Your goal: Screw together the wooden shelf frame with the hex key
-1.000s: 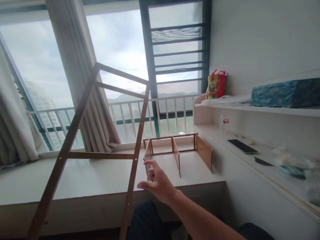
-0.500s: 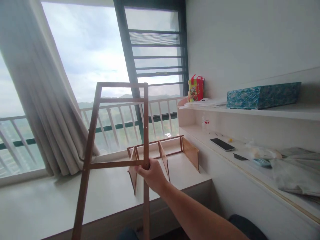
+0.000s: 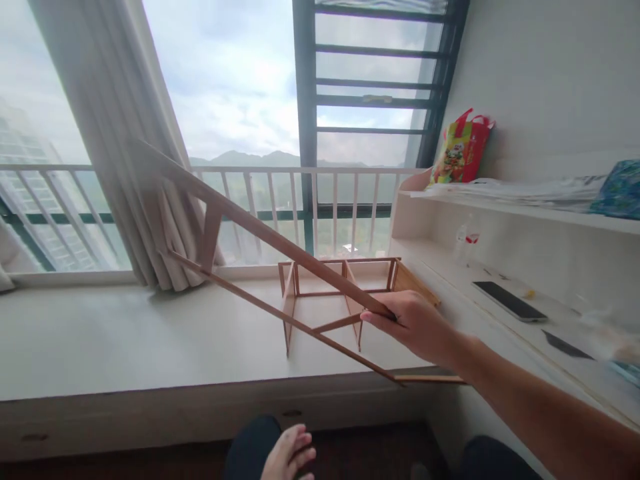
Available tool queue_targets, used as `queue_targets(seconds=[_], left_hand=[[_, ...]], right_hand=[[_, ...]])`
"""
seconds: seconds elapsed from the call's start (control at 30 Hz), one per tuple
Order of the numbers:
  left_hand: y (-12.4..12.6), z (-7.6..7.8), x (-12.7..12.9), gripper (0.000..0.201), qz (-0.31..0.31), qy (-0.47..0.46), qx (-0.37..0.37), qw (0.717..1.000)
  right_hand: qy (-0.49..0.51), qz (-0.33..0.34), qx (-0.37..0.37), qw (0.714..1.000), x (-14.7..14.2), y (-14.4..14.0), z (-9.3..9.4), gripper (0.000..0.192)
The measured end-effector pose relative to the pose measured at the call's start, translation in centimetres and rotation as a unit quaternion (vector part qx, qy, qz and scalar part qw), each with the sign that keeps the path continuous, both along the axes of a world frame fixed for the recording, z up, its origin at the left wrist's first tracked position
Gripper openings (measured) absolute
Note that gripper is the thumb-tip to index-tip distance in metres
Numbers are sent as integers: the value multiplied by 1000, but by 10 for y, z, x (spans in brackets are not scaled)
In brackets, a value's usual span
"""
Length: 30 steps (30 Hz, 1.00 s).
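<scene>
A brown wooden frame (image 3: pixel 280 243) with crossbars slants across the view, its far end up at the left by the curtain. My right hand (image 3: pixel 413 323) is wrapped round one long rail of it, near a crossbar. Low in the view, my left hand (image 3: pixel 291 455) is beside my knee, fingers apart and holding nothing. Behind the held frame, a second wooden piece, a shelf unit (image 3: pixel 345 293) with several panels, lies on the white window ledge (image 3: pixel 125 340).
A white desk (image 3: pixel 415 250) with a raised shelf stands at the right, bearing a red bag (image 3: pixel 467 150), papers (image 3: pixel 530 189) and a blue box (image 3: pixel 620 190). A dark phone-like slab (image 3: pixel 510 301) and a clear bottle (image 3: pixel 461 240) rest below. A grey curtain (image 3: pixel 120 133) hangs at the window.
The frame has tipped from upright to slanting left, still in my right hand, which has moved right. My left hand has come into view at the bottom. The camera has turned left.
</scene>
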<state>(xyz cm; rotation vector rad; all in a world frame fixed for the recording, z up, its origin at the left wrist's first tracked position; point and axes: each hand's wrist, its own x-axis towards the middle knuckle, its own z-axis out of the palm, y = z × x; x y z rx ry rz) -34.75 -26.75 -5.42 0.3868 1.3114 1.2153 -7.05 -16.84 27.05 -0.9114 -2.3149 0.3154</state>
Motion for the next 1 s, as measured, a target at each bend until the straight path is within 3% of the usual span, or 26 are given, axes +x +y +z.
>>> queue_targets(seconds=[0.03, 0.07, 0.17, 0.23, 0.3, 0.37, 0.4, 0.47, 0.63, 1.0], left_hand=[[-2, 11, -22, 54, 92, 96, 21, 991], [-3, 23, -45, 55, 176, 198, 44, 963], [0, 68, -100, 63, 282, 310, 79, 905], [11, 97, -118, 71, 279, 432, 133, 848], [31, 118, -121, 76, 220, 545, 187, 787], [59, 128, -117, 78, 173, 636, 212, 722], [74, 129, -115, 79, 167, 651, 212, 709], [103, 124, -112, 77, 140, 665, 203, 705], [153, 99, -118, 41, 48, 660, 149, 735], [197, 56, -129, 29, -54, 637, 43, 768]], right_hand=[[-17, -2, -22, 1000, 13, 10, 0, 50], [-28, -4, -49, 998, 25, 21, -1, 55], [-55, 9, -88, 995, 54, 55, -10, 64], [-87, 11, -102, 991, 64, 76, -22, 65], [-133, 16, -97, 986, 66, 97, -35, 64], [-175, 26, -83, 981, 62, 116, -48, 63], [-189, 32, -79, 978, 60, 125, -53, 62], [-204, 43, -82, 975, 53, 142, -63, 61], [-231, 52, -94, 967, 43, 180, -84, 54], [-332, 21, -27, 943, 25, 244, -112, 38]])
